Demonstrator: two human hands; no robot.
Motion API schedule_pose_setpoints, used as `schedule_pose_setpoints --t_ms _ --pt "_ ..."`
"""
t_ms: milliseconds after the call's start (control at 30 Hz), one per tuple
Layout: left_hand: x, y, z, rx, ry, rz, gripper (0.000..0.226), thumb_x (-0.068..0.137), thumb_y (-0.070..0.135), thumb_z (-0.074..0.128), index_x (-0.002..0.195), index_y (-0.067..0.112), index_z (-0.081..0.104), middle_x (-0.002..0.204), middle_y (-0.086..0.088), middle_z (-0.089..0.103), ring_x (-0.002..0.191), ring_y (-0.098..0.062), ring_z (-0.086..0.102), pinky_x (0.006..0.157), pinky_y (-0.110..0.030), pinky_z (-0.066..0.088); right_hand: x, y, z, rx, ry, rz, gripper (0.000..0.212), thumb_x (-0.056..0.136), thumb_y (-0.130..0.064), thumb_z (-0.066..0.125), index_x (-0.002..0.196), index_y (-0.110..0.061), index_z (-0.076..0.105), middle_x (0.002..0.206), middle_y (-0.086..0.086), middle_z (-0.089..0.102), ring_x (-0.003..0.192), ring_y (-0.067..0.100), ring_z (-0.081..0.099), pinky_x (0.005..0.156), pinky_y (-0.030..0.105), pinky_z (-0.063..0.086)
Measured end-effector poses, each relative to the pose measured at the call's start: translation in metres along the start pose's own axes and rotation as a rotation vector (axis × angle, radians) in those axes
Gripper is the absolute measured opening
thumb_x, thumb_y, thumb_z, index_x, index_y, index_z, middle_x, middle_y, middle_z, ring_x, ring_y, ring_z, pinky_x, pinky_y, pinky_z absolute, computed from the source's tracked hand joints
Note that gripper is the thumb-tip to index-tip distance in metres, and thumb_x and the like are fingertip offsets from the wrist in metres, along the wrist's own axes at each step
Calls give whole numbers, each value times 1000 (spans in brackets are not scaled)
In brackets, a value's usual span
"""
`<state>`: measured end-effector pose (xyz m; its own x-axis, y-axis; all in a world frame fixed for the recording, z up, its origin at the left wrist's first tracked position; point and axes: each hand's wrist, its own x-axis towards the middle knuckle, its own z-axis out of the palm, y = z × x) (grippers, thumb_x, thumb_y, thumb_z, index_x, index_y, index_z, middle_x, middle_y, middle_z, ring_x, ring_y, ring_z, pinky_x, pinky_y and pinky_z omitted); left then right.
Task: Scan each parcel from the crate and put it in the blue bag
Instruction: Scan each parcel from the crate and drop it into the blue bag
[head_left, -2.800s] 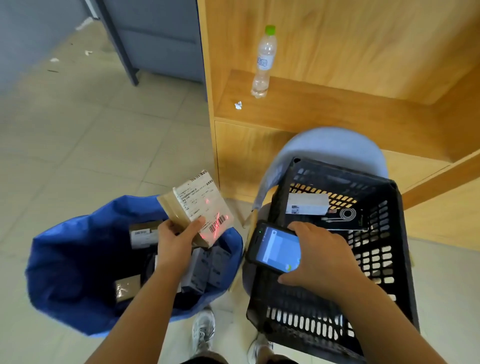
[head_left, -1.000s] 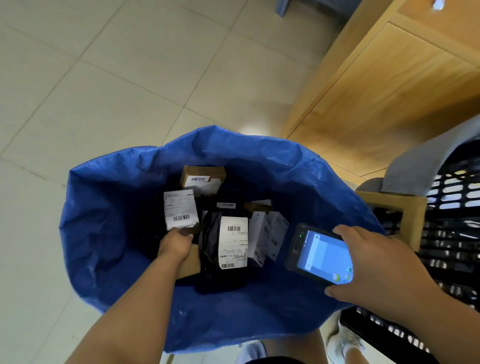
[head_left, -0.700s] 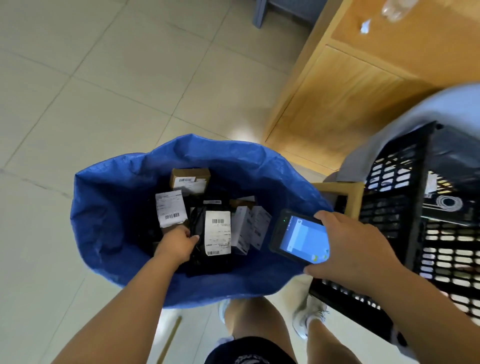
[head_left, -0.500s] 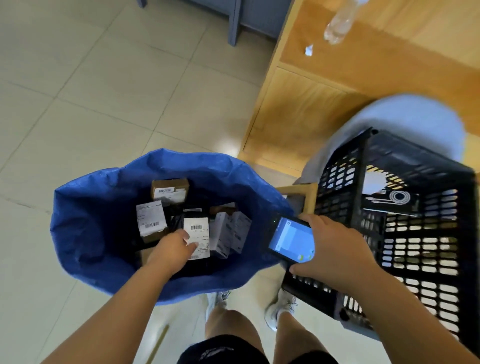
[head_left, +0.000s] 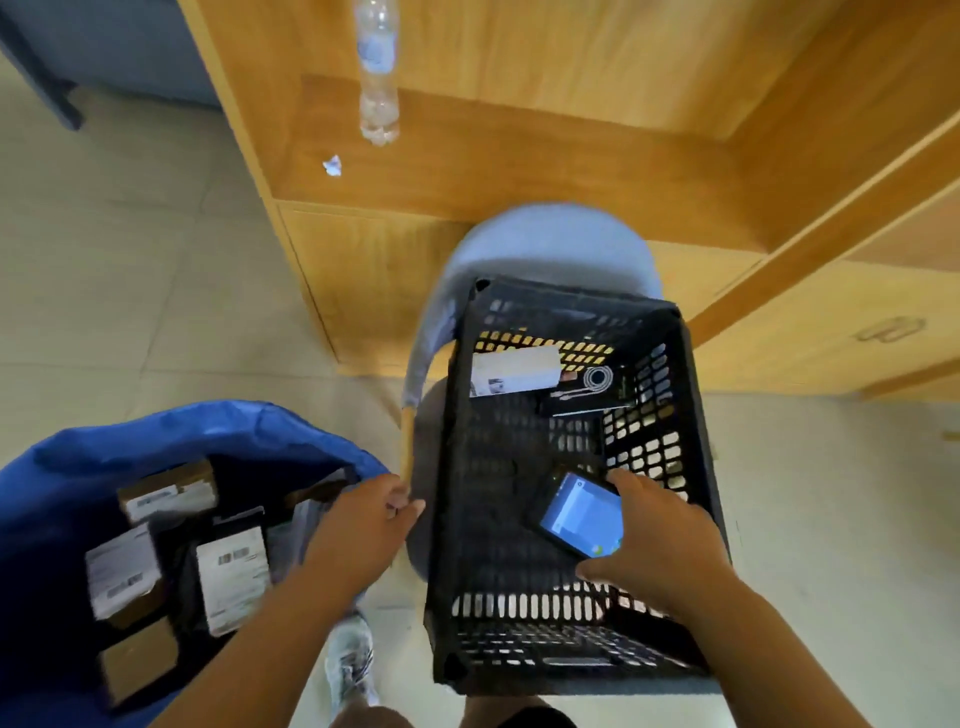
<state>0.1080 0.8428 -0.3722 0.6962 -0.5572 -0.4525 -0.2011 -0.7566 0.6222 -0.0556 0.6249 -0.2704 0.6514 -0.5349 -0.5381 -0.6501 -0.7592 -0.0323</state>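
Head view — right hand (head_left: 657, 545) clamped on scanner (head_left: 579, 517) over crate (head_left: 696, 415); left hand (head_left: 358, 530) empty, fingers loose, beside blue bag (head_left: 57, 483).

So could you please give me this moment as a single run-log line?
left hand: empty, between blue bag and crate | right hand: holds scanner over crate | crate: two parcels left

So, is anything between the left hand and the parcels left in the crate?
Only the crate's near-left wall: the empty left hand is outside it, over the blue bag's edge. The white parcel and black parcel lie uncovered at the far end; the right hand holds the scanner nearer.
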Motion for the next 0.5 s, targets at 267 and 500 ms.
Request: schedule_pose_setpoints --t_ms 267,500 --pt "91 104 63 112 -101 119 25 92 40 58 111 24 61 105 9 66 94 -8 62 82 -32 52 41 105 -4 95 85 211 74 57 -64 69 115 -30 37 104 -10 53 87 15 53 70 31 40" --pt "198 118 121 460 -156 105 53 93 36 57 139 15 42 138 -8 45 126 -27 45 102 -38 42 91 145 -8 175 156 268 81 58 -65 68 122 -29 33 105 -9 52 93 17 54 74 33 41"
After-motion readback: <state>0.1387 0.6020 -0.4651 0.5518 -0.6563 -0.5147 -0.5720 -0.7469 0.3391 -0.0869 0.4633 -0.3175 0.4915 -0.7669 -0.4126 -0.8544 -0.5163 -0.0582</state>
